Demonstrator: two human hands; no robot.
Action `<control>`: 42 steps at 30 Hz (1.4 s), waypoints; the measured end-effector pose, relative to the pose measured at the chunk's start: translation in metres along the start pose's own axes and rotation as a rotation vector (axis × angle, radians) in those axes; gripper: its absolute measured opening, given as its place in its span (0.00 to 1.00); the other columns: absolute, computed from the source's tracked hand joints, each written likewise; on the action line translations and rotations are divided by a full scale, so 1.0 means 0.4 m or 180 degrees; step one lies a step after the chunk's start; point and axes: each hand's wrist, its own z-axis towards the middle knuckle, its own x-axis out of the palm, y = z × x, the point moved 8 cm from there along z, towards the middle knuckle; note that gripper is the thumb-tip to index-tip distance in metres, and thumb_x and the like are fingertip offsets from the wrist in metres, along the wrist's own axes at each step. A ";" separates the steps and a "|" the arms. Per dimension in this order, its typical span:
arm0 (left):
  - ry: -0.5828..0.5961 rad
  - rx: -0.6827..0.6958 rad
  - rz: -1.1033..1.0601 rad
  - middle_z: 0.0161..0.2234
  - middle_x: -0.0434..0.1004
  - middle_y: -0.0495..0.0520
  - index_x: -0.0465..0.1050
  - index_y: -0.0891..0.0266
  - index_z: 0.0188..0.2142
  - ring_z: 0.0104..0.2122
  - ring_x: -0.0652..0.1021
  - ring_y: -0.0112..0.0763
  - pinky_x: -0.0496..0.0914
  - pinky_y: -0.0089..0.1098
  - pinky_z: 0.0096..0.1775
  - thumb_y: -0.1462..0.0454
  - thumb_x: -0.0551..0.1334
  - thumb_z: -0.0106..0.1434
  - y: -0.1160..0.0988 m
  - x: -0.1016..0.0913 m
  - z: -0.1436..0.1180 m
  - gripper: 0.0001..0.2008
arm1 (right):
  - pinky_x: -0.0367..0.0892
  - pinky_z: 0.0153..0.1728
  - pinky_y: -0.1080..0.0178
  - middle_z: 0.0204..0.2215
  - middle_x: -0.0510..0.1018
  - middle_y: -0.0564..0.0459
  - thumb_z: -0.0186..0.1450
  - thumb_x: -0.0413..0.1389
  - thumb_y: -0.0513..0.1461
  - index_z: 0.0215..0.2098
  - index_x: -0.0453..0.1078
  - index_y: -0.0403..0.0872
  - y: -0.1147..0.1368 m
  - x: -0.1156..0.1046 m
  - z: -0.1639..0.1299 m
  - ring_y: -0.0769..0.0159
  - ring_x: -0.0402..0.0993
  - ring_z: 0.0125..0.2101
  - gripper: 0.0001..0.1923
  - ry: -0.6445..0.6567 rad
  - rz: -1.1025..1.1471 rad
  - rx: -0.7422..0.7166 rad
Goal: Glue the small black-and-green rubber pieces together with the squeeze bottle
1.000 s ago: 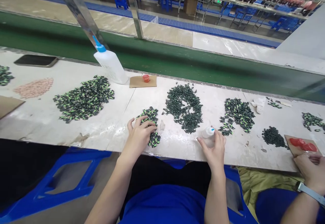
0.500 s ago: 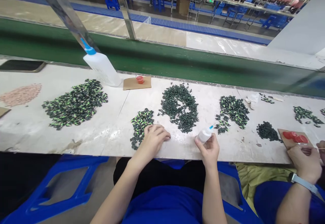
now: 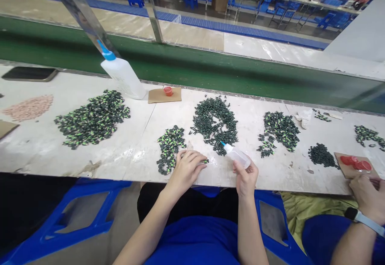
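Note:
My right hand [image 3: 246,174] is closed around a small clear squeeze bottle [image 3: 237,156], its blue tip pointing up and left. My left hand [image 3: 189,168] pinches a small black-and-green piece [image 3: 205,161] that sticks out past the fingertips. Beside that hand, on its left, spreads a small pile of black-and-green pieces [image 3: 168,146]. Beyond the bottle tip lies a ring-shaped heap of dark green pieces [image 3: 213,116]. The two hands are apart, both above the near part of the white table [image 3: 135,152].
A large white bottle with a blue nozzle [image 3: 124,78] stands tilted at the back, next to a red cup [image 3: 168,91] on cardboard. More piles lie left [image 3: 93,120] and right [image 3: 281,130]. A co-worker's hand [image 3: 368,197] is at the far right.
My right hand has turned the bottle so its tip now points left, toward my left hand. A black-and-green piece now shows at my left fingertips.

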 end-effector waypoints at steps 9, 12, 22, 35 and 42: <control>-0.0122 -0.0266 -0.0187 0.34 0.81 0.49 0.71 0.58 0.36 0.36 0.78 0.32 0.57 0.41 0.52 0.66 0.60 0.64 0.013 0.008 -0.001 0.02 | 0.61 0.20 0.66 0.19 0.70 0.57 0.56 0.59 0.50 0.26 0.67 0.45 0.007 0.010 -0.021 0.70 0.63 0.18 0.16 -0.0033 -0.0799 -0.0322; -0.0178 -0.0301 -0.0223 0.34 0.82 0.48 0.71 0.58 0.35 0.35 0.79 0.31 0.57 0.41 0.52 0.66 0.61 0.63 0.017 0.007 -0.002 0.02 | 0.63 0.22 0.66 0.19 0.71 0.57 0.56 0.59 0.49 0.27 0.67 0.46 0.013 0.025 -0.028 0.69 0.65 0.19 0.15 0.0054 -0.1101 -0.0339; -0.0184 -0.0423 -0.0308 0.33 0.82 0.48 0.71 0.57 0.34 0.35 0.80 0.32 0.57 0.42 0.52 0.65 0.62 0.62 0.027 0.011 -0.002 0.01 | 0.61 0.22 0.66 0.18 0.71 0.57 0.58 0.57 0.51 0.25 0.67 0.45 0.018 0.037 -0.023 0.69 0.63 0.20 0.17 0.0177 -0.1361 -0.0253; -0.0184 -0.0490 -0.0328 0.33 0.82 0.47 0.72 0.56 0.33 0.35 0.80 0.32 0.57 0.42 0.52 0.65 0.62 0.62 0.031 0.011 -0.002 0.01 | 0.60 0.22 0.67 0.16 0.68 0.59 0.57 0.58 0.51 0.24 0.67 0.45 0.006 0.032 -0.020 0.70 0.63 0.19 0.17 0.0138 -0.1168 -0.0166; -0.0180 -0.0514 -0.0345 0.34 0.82 0.49 0.72 0.56 0.34 0.35 0.79 0.33 0.57 0.43 0.53 0.65 0.61 0.62 0.033 0.012 -0.004 0.01 | 0.58 0.21 0.67 0.15 0.66 0.60 0.57 0.59 0.51 0.22 0.66 0.45 -0.001 0.029 -0.014 0.71 0.61 0.18 0.18 0.0184 -0.1083 -0.0137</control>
